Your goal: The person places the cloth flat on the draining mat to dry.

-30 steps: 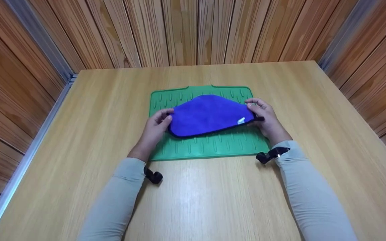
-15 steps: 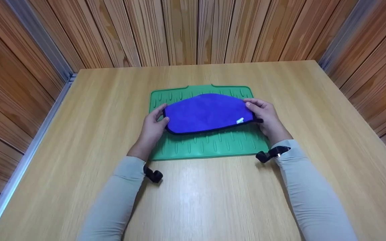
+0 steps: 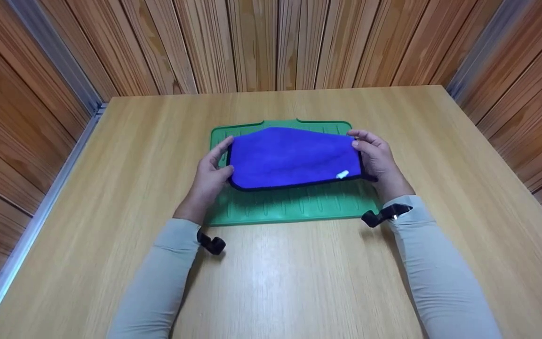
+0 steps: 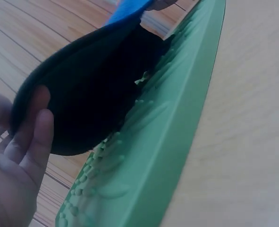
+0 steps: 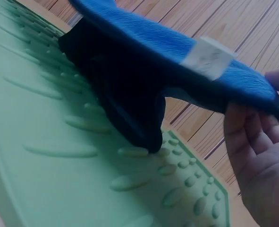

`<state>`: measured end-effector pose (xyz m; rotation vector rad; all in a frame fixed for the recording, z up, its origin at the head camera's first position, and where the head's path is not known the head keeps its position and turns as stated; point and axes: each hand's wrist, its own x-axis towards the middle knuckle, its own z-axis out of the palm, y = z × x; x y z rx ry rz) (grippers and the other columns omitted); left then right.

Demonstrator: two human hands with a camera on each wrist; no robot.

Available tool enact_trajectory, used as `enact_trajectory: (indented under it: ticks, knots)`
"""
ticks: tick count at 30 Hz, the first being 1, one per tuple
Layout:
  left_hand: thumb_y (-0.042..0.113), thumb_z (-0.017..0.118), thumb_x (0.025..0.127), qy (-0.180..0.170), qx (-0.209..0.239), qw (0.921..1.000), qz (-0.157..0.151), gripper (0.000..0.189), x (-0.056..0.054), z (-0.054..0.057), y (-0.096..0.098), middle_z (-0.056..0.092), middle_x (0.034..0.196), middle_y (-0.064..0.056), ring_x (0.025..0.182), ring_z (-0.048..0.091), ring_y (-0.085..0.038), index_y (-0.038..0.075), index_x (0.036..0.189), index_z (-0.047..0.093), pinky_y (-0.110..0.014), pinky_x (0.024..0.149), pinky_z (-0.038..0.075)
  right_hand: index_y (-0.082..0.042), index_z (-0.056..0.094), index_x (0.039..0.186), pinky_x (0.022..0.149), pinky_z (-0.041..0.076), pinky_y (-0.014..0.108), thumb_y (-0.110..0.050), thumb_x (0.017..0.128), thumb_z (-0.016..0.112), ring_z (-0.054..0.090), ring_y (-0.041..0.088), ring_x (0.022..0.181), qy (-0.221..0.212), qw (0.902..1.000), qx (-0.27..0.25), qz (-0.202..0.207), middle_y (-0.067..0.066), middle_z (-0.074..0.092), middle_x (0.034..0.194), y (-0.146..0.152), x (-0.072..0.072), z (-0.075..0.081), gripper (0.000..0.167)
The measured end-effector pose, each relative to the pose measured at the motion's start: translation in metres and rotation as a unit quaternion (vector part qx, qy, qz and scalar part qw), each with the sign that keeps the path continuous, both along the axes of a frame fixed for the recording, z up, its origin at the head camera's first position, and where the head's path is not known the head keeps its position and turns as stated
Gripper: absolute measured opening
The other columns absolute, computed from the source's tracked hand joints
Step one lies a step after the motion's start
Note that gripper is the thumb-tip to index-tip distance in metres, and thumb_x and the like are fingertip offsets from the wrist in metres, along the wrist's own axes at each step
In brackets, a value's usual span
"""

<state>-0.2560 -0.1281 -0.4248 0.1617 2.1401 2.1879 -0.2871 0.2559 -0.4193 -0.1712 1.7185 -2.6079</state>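
A blue, fleecy piece of cloth (image 3: 294,157) with a black border and a small white tag (image 3: 342,174) is stretched between both hands over a green mat (image 3: 271,214). My left hand (image 3: 209,176) grips its left end, thumb on the near face and fingers behind. My right hand (image 3: 378,155) pinches the upper right corner. From the left wrist, the cloth's dark underside (image 4: 92,80) shows, sagging toward the mat. In the right wrist view, a dark fold (image 5: 130,104) hangs down close over the mat's raised ridges (image 5: 82,124), and the tag lies along the blue edge.
The mat lies on a light wooden table (image 3: 271,282). Wood-plank walls (image 3: 257,44) rise behind the table and at both sides. Black wrist straps with small camera mounts (image 3: 213,244) sit at both sleeve cuffs.
Both hands have moved apart and slightly up, the left one leftward and the right one rightward. The cloth is spread wider between them, and its far edge has shifted up over the mat.
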Motion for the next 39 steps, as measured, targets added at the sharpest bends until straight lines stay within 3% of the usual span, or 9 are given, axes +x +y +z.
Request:
enact_trajectory:
  ticks: [3, 9, 13, 17, 20, 24, 33, 36, 39]
  knots:
    - [-0.015, 0.049, 0.092, 0.001, -0.015, 0.9998, -0.012, 0.073, -0.001, -0.003, 0.000, 0.040, 0.157, 0.000, 0.145, 0.034, -0.017, 0.022, 0.155, 0.043, -0.024, 0.081, 0.054, -0.012, 0.075, 0.105, 0.062, 0.057, 0.027, 0.001, 0.101, 0.049, 0.070, 0.016, 0.073, -0.035, 0.9986, -0.002, 0.040, 0.004, 0.073, 0.087, 0.001, 0.000, -0.003, 0.029]
    - [-0.013, 0.047, 0.090, -0.032, -0.037, 0.9981, -0.038, 0.075, 0.001, -0.007, 0.002, 0.040, 0.156, -0.010, 0.117, 0.057, -0.035, 0.021, 0.157, 0.038, -0.029, 0.049, 0.050, -0.011, 0.070, 0.119, 0.069, 0.059, 0.029, -0.012, 0.103, 0.058, 0.073, 0.016, 0.077, -0.095, 0.9911, 0.053, 0.077, 0.003, 0.076, 0.092, 0.000, 0.001, -0.009, 0.020]
    - [0.004, 0.047, 0.101, -0.056, -0.053, 0.9964, -0.035, 0.067, 0.001, -0.009, 0.004, 0.035, 0.159, -0.016, 0.130, 0.051, -0.038, 0.022, 0.161, 0.026, -0.042, 0.080, 0.058, -0.013, 0.071, 0.121, 0.074, 0.059, 0.029, -0.017, 0.105, 0.056, 0.072, 0.015, 0.085, -0.100, 0.9850, 0.093, 0.106, 0.002, 0.075, 0.099, -0.004, 0.001, -0.012, 0.023]
    - [0.022, 0.047, 0.107, -0.066, -0.071, 0.9952, -0.012, 0.061, 0.000, -0.010, 0.006, 0.027, 0.165, -0.013, 0.150, 0.029, -0.028, 0.021, 0.163, 0.021, -0.048, 0.116, 0.033, -0.017, 0.074, 0.117, 0.076, 0.057, 0.027, -0.019, 0.107, 0.050, 0.070, 0.013, 0.089, -0.079, 0.9822, 0.120, 0.121, -0.001, 0.074, 0.102, -0.007, 0.002, -0.013, 0.027]
    - [0.024, 0.047, 0.108, -0.057, -0.080, 0.9951, 0.012, 0.057, -0.003, -0.011, 0.008, 0.026, 0.166, -0.010, 0.153, 0.021, -0.023, 0.015, 0.161, 0.027, -0.040, 0.122, 0.023, -0.019, 0.075, 0.115, 0.076, 0.056, 0.026, -0.021, 0.109, 0.047, 0.069, 0.012, 0.087, -0.069, 0.9835, 0.118, 0.118, -0.001, 0.074, 0.102, -0.008, 0.001, -0.011, 0.030]
    - [0.020, 0.046, 0.109, -0.024, -0.079, 0.9953, 0.050, 0.048, -0.006, -0.012, 0.008, 0.034, 0.162, -0.010, 0.152, 0.026, -0.021, 0.009, 0.155, 0.040, -0.034, 0.120, 0.026, -0.018, 0.076, 0.113, 0.070, 0.059, 0.030, -0.023, 0.107, 0.051, 0.072, 0.016, 0.081, -0.079, 0.9899, 0.078, 0.088, 0.000, 0.073, 0.103, -0.007, 0.002, -0.007, 0.026]
    - [0.004, 0.052, 0.105, 0.044, -0.007, 0.9929, 0.111, 0.038, -0.002, -0.007, 0.007, 0.053, 0.149, -0.005, 0.144, 0.039, -0.015, 0.008, 0.142, 0.058, -0.032, 0.113, 0.038, -0.015, 0.076, 0.088, 0.063, 0.052, 0.022, -0.002, 0.097, 0.065, 0.064, 0.010, 0.071, -0.031, 0.9969, 0.013, -0.071, -0.002, 0.070, 0.082, -0.007, -0.001, 0.001, 0.019]
    - [-0.002, 0.053, 0.102, 0.049, 0.016, 0.9929, 0.107, 0.039, -0.001, -0.005, 0.006, 0.054, 0.148, -0.005, 0.147, 0.034, -0.016, 0.006, 0.139, 0.060, -0.037, 0.116, 0.034, -0.013, 0.073, 0.087, 0.067, 0.049, 0.020, 0.006, 0.096, 0.059, 0.061, 0.010, 0.075, -0.012, 0.9975, -0.009, -0.070, -0.002, 0.066, 0.084, -0.007, -0.001, 0.001, 0.025]
    - [-0.008, 0.052, 0.099, 0.038, 0.021, 0.9944, 0.096, 0.044, -0.001, -0.005, 0.005, 0.052, 0.149, -0.005, 0.148, 0.032, -0.016, 0.007, 0.139, 0.060, -0.037, 0.116, 0.034, -0.010, 0.071, 0.096, 0.071, 0.051, 0.023, 0.007, 0.098, 0.052, 0.062, 0.014, 0.083, -0.023, 0.9993, -0.022, -0.018, 0.003, 0.064, 0.094, -0.006, 0.000, 0.001, 0.025]
